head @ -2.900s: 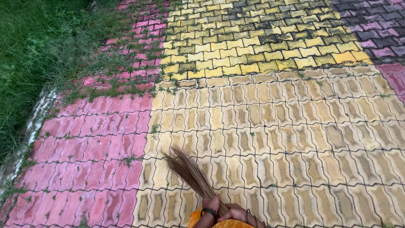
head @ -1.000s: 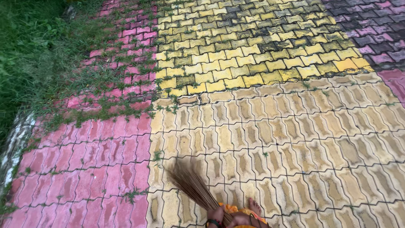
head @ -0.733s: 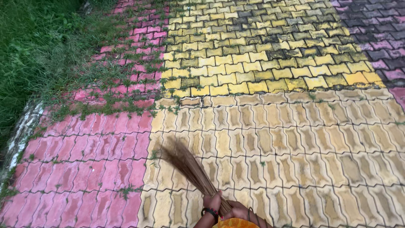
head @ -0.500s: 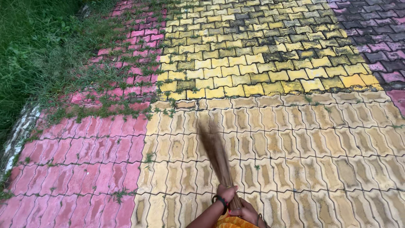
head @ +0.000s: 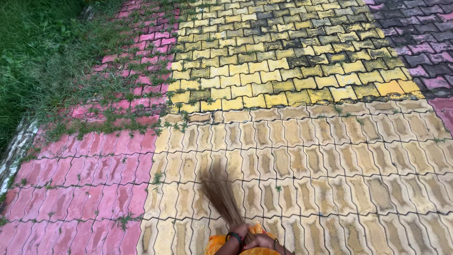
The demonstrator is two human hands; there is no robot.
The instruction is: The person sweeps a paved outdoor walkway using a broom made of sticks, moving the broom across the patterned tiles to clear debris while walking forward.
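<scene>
Broom point(head: 221, 194) bristles blur over the pale yellow pavers point(head: 330, 160), both hands at the frame's bottom, left hand point(head: 237, 232) and right hand point(head: 261, 242), grip closed around its bundled stalks.

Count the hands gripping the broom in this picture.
2. The left hand and the right hand both clasp the broom at the bottom edge, partly cut off.

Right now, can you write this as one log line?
hands: both hands grip broom | bristles: on yellow pavers | left: pink pavers
</scene>
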